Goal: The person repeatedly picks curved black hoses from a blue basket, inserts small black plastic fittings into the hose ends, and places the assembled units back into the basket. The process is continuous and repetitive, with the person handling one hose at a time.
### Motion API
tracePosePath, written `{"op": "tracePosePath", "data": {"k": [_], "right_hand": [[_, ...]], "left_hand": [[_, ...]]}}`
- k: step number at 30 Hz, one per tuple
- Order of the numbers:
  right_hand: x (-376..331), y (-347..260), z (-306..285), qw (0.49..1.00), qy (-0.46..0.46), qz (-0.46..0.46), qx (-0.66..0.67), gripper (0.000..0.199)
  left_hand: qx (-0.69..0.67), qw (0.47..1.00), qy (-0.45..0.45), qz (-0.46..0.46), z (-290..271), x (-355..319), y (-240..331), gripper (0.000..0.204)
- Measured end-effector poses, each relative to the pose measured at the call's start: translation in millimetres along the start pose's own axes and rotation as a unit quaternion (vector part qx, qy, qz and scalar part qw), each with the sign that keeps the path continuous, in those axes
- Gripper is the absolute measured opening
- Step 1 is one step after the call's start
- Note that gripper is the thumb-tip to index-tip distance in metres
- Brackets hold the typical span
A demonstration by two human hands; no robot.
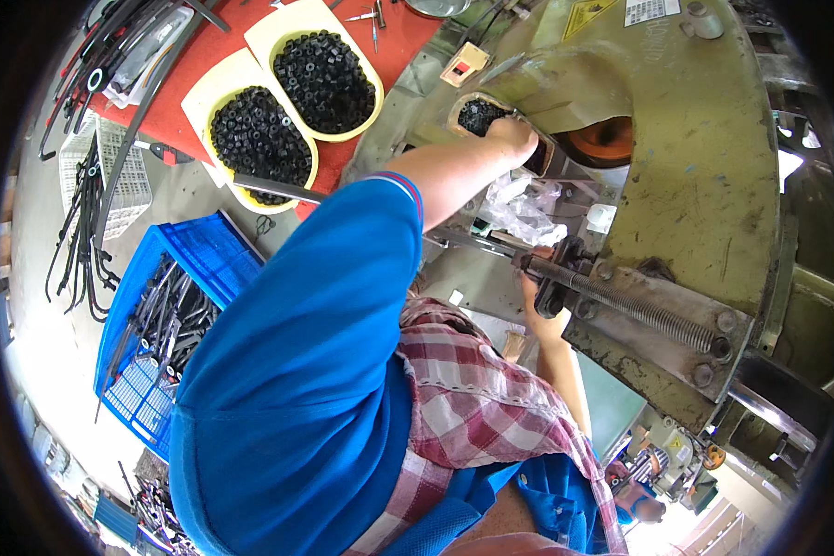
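Workshop floor, pale grey, with an olive-green painted metal machine [704, 204] filling the right side and a red work surface [403, 32] at upper left. Small black ring-like pieces [478, 115] sit heaped in a pale-rimmed open box [453, 114] at the machine's near edge. Left hand [517, 139] is at the box's right side, knuckles up; fingertips hidden, so can't tell if it's pinching a piece. Right hand [549, 321] is below, beside a dark metal clamp-like fitting [554, 283] next to a coiled steel spring [644, 309]; grip blocked, can't tell open or closed.

Handling, judged by eye: each piece likely light, stiff, hard to break; might slip if oily. Best hold: thumb and fingertip across the outer wall, picking from the top of the heap, since loose ones probably roll.

Looks: dark, near-black, faint glints, too small in the box for detail. Similar black pieces [329, 83], bigger in view, fill two pale-yellow oval plastic tubs [221, 80] on the red surface: short, squat, many with a centre hole. Metal or rubber unclear. Crumpled clear plastic bag [521, 208] lies just below the box.
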State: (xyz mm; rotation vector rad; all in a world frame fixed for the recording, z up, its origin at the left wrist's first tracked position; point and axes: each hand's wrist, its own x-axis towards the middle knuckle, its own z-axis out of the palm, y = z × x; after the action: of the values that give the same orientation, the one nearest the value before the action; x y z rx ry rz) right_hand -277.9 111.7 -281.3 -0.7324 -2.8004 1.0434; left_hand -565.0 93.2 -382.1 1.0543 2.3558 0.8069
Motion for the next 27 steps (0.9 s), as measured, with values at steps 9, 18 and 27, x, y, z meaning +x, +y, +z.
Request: {"op": "tracePosePath", "data": {"k": [9, 18, 27], "right_hand": [[198.3, -11.8, 2.5, 0.978, -0.133, 0.009, -0.161, 0.031], [245.0, 37.1, 45.8, 0.973, -0.144, 0.001, -0.180, 0.043], [238.6, 20.7, 45.8, 0.959, -0.181, -0.005, -0.219, 0.042]], "left_hand": [[0.028, 0.993, -0.012, 0.116, -118.5, -118.5, -5.7, 0.020], [-0.187, 0.970, 0.153, 0.018, -124.0, -324.0, -16.3, 0.008], [-0.226, 0.959, 0.156, -0.066, -104.4, -347.2, -48.8, 0.011]]}}
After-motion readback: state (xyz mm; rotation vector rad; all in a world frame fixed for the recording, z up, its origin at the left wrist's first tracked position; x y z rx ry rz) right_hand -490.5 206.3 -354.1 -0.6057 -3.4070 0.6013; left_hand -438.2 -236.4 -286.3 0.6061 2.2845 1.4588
